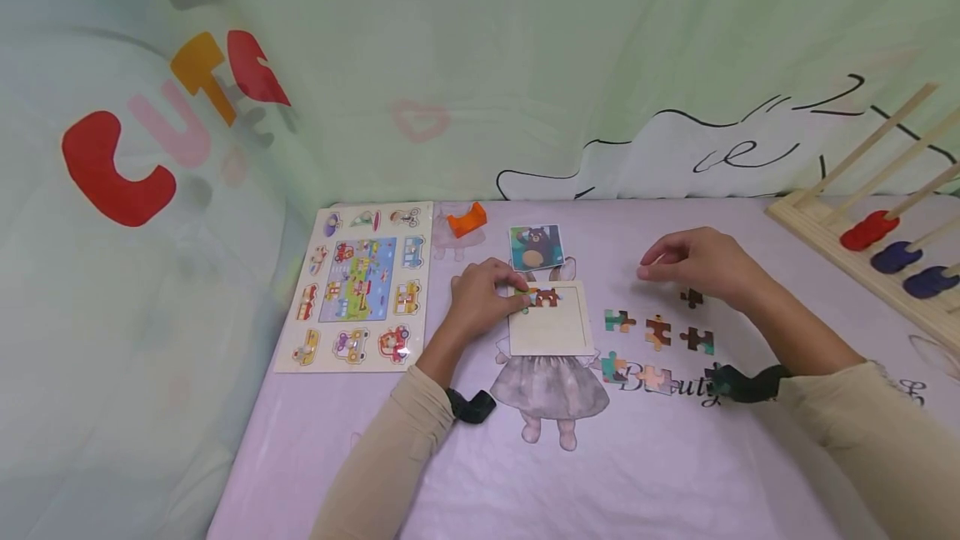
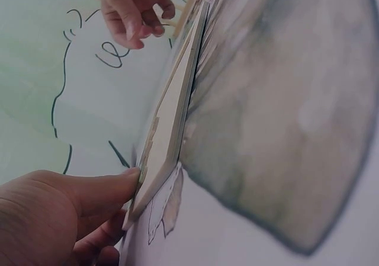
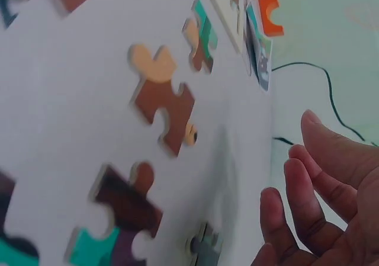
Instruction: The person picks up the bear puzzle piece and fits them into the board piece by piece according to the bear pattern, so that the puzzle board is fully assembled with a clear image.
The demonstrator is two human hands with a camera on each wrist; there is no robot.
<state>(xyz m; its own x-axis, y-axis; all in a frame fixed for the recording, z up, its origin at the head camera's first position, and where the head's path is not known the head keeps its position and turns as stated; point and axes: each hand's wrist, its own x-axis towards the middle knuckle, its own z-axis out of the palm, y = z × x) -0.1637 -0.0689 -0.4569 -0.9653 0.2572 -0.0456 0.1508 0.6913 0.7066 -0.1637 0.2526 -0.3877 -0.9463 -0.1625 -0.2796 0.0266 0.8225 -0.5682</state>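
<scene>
On the lilac-covered table (image 1: 637,473), nearer its far edge than the cropped near side, a shallow wooden tray (image 1: 551,336) lies flat. Joined pieces (image 1: 547,298) showing a brown bear fill its far left corner; the rest of its floor is bare wood. The left hand (image 1: 483,294) grips the tray at that corner, thumb on top and partly covering the pieces, other fingers tucked at the side. The right hand (image 1: 705,265) hovers above the table to the tray's right, fingers loosely bent with nothing between them. Beneath and nearer than it, loose puzzle pieces (image 1: 658,332) lie scattered and apart, well off the tray's right edge; the right hand and wrist partly hide two of them. Just beyond the tray's far edge lies a bear picture card (image 1: 536,247), and left of that, near the table's far edge, a notched orange block (image 1: 467,220). A vehicle puzzle board (image 1: 287,363), its vehicle pieces set in place, occupies the table's far left corner. An abacus (image 1: 813,230) stands toward the far right.
</scene>
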